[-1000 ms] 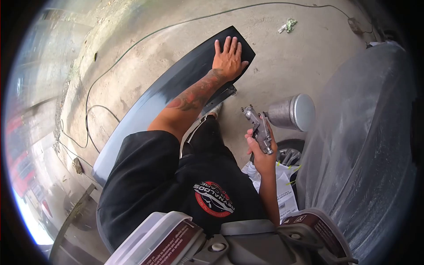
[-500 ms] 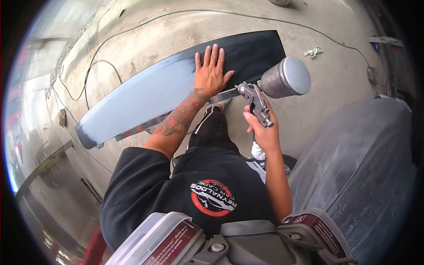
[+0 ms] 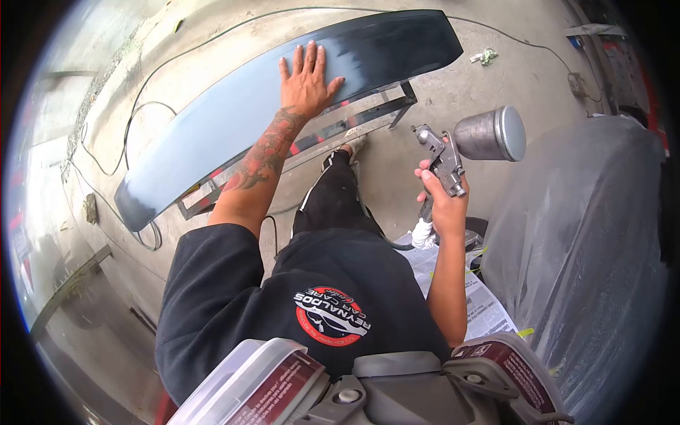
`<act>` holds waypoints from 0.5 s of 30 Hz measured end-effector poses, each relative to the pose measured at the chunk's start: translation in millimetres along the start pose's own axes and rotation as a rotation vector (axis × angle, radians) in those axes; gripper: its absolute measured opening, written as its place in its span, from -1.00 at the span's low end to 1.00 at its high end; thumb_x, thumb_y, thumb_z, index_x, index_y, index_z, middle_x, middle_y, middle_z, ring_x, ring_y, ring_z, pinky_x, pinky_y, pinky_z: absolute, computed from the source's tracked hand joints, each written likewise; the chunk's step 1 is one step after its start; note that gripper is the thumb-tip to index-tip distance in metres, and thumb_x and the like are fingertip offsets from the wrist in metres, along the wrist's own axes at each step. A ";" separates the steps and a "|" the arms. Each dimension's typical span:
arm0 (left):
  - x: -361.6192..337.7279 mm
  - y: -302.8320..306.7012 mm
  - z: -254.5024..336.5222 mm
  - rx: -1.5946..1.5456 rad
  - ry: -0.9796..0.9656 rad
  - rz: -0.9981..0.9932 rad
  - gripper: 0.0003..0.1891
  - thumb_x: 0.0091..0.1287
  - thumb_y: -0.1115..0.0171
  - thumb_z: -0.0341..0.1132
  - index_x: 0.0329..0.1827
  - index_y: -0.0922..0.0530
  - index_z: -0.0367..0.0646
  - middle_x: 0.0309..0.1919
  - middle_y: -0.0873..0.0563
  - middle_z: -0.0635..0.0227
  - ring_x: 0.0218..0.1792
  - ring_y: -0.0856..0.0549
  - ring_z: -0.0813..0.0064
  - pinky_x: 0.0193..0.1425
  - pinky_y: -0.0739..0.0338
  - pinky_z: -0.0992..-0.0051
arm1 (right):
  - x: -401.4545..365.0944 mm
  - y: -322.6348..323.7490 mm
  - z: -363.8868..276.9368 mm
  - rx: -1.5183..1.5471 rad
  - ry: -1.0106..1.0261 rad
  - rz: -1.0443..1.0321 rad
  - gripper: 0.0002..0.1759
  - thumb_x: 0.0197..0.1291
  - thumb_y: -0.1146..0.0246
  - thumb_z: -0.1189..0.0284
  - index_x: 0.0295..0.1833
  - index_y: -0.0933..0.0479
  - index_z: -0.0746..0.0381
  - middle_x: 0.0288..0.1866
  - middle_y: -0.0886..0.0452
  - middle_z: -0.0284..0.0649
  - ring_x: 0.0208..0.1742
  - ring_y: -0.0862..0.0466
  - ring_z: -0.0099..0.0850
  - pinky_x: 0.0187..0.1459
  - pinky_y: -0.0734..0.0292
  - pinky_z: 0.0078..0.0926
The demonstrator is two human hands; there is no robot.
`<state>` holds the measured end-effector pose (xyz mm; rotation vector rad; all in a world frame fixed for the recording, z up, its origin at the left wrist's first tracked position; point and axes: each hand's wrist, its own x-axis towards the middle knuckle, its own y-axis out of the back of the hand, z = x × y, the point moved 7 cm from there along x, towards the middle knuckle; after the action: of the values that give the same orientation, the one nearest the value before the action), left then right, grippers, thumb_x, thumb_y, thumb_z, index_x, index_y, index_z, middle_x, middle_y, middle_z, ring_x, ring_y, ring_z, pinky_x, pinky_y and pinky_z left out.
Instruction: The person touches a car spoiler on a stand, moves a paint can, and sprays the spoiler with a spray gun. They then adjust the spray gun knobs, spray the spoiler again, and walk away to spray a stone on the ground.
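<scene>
My left hand (image 3: 306, 83) lies flat with spread fingers on a long curved panel (image 3: 234, 106). The panel is pale grey along its left and middle part and black toward the right end, with a dark patch at the left tip. Beneath it stands a metal stand (image 3: 375, 111). My right hand (image 3: 446, 198) is wrapped round the grip of a spray gun (image 3: 445, 164), to the right of the panel and apart from it. A metal cup (image 3: 485, 134) is attached to the gun and tilts to the right. White wrapping (image 3: 423, 234) shows below the grip.
A thin hose (image 3: 134, 106) loops over the concrete floor (image 3: 524, 78). Clear plastic sheeting (image 3: 567, 241) covers something at the right. Printed paper (image 3: 482, 308) lies beside my right forearm. A crumpled scrap (image 3: 486, 57) is on the floor, upper right. A respirator (image 3: 397, 389) fills the bottom edge.
My left hand has shifted left along the panel, from the edge of the black area onto paler grey. The spray gun in my right hand has moved right, away from the panel, uncovering more of the stand.
</scene>
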<state>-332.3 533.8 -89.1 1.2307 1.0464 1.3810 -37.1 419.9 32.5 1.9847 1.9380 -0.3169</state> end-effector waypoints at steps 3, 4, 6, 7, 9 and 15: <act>-22.3 7.5 -23.2 0.009 0.025 -0.007 -0.17 0.48 0.08 0.29 0.62 -0.14 -0.12 0.63 -0.14 0.16 0.63 -0.08 0.06 0.58 0.10 -0.23 | -25.7 -4.0 4.4 0.016 0.009 0.030 -0.34 0.30 -0.28 0.54 0.51 -0.30 0.25 -0.03 -0.67 -0.18 -0.11 -0.72 -0.45 -0.45 -0.60 -0.56; -25.1 8.0 -28.7 0.011 0.036 -0.017 -0.17 0.48 0.08 0.29 0.62 -0.14 -0.12 0.63 -0.14 0.16 0.63 -0.07 0.06 0.58 0.10 -0.23 | -25.6 -7.8 3.5 0.023 0.009 0.035 -0.34 0.30 -0.29 0.54 0.50 -0.31 0.25 -0.03 -0.68 -0.18 -0.13 -0.72 -0.46 -0.45 -0.60 -0.56; -38.4 14.6 -33.0 0.020 0.038 -0.021 -0.17 0.49 0.07 0.28 0.63 -0.12 -0.12 0.63 -0.13 0.16 0.64 -0.05 0.06 0.59 0.11 -0.22 | -34.6 -21.3 4.0 -0.008 0.000 -0.021 -0.30 0.31 -0.29 0.52 0.54 -0.27 0.23 -0.02 -0.68 -0.19 -0.08 -0.72 -0.42 -0.43 -0.60 -0.54; -41.2 18.0 -30.6 0.015 0.043 -0.020 -0.17 0.49 0.07 0.27 0.63 -0.12 -0.12 0.63 -0.13 0.17 0.64 -0.05 0.06 0.59 0.11 -0.22 | -35.1 -25.7 1.5 -0.027 -0.006 -0.055 -0.29 0.31 -0.30 0.51 0.55 -0.25 0.22 -0.01 -0.68 -0.19 -0.05 -0.72 -0.40 -0.42 -0.59 -0.53; -51.2 21.2 -42.6 0.006 0.070 -0.025 -0.18 0.49 0.07 0.26 0.63 -0.13 -0.13 0.63 -0.13 0.16 0.64 -0.05 0.07 0.59 0.11 -0.22 | -38.3 -56.9 0.2 -0.063 -0.005 -0.133 -0.30 0.30 -0.29 0.53 0.54 -0.27 0.22 -0.01 -0.68 -0.19 -0.05 -0.72 -0.40 -0.42 -0.59 -0.54; -109.5 37.7 -129.6 -0.055 0.208 0.002 -0.19 0.46 0.03 0.26 0.61 -0.17 -0.11 0.62 -0.17 0.18 0.63 -0.08 0.08 0.59 0.08 -0.22 | -59.7 -215.5 1.2 -0.185 -0.037 -0.477 -0.32 0.30 -0.27 0.58 0.53 -0.29 0.24 -0.01 -0.67 -0.17 -0.06 -0.71 -0.42 -0.41 -0.58 -0.59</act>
<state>-463.8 420.2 -84.4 1.0647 1.1416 1.5537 -254.0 365.7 35.4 1.3775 2.3066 -0.2753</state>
